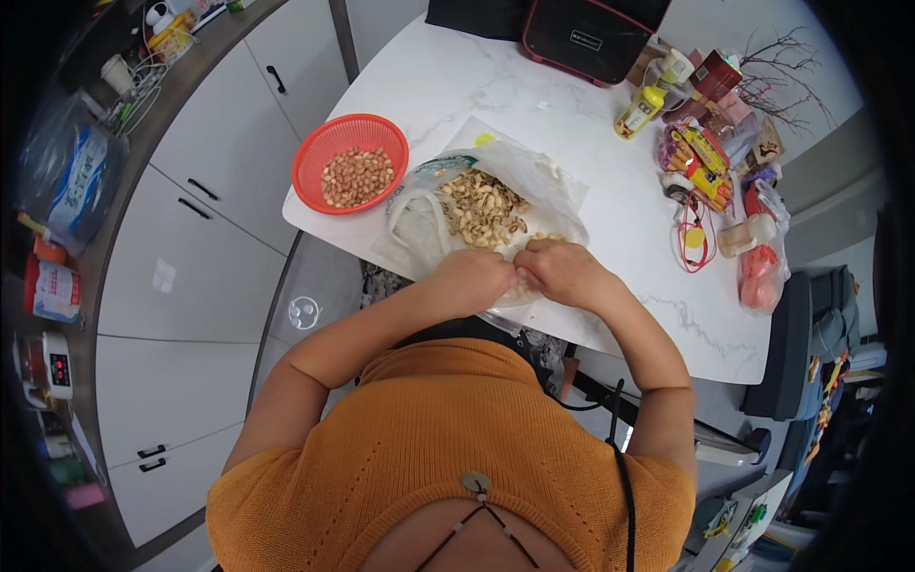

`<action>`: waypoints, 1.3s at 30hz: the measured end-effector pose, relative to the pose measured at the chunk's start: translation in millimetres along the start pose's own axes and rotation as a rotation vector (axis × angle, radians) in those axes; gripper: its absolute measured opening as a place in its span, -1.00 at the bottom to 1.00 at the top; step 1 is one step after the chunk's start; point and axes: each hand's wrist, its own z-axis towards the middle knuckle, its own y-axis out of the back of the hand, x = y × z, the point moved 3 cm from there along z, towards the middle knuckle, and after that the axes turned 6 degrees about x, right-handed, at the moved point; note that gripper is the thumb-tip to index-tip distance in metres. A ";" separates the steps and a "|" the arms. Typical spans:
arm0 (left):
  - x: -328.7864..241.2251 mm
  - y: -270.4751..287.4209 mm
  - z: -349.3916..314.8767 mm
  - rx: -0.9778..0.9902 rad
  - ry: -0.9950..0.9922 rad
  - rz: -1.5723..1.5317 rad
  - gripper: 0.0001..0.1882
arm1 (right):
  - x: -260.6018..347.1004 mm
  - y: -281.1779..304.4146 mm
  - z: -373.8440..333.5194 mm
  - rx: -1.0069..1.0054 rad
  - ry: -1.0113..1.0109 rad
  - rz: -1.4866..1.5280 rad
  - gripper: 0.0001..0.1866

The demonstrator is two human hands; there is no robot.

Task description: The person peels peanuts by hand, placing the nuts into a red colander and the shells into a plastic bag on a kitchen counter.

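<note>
My left hand (474, 280) and my right hand (568, 273) meet at the table's near edge, over the near side of an opened white plastic bag (416, 229). Both have their fingers closed, and whatever they pinch is hidden between the fingertips. Just beyond them, a heap of tan and brown peanut shells (477, 205) lies in the bag. A few paler pieces sit beside my right hand, too small to name surely. To the left stands a red plastic basket (307, 157) with shelled reddish peanuts (356, 177) in it.
A black case with red trim (581, 40) stands at the table's far side. On the right are a yellow bottle (640, 112), colourful snack packs (699, 162), a red cord (694, 253) and a plastic bag with red items (761, 276). White cabinets (195, 257) line the left.
</note>
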 end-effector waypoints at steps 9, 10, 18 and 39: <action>23.4 -0.9 3.2 -0.104 0.067 0.261 -0.86 | -9.4 -10.6 39.6 -0.118 -0.006 -0.072 -0.85; 25.8 1.4 4.2 -0.113 0.084 0.283 -0.86 | -9.9 -9.4 43.4 -0.164 -0.002 -0.064 -0.84; 33.7 25.6 5.6 -0.178 0.135 0.326 -0.82 | -10.1 -0.1 43.5 -0.341 -0.117 -0.076 -0.81; 34.4 21.5 -4.1 -0.195 -0.014 0.162 -0.87 | 10.9 4.1 21.2 -0.203 -0.068 -0.290 -0.87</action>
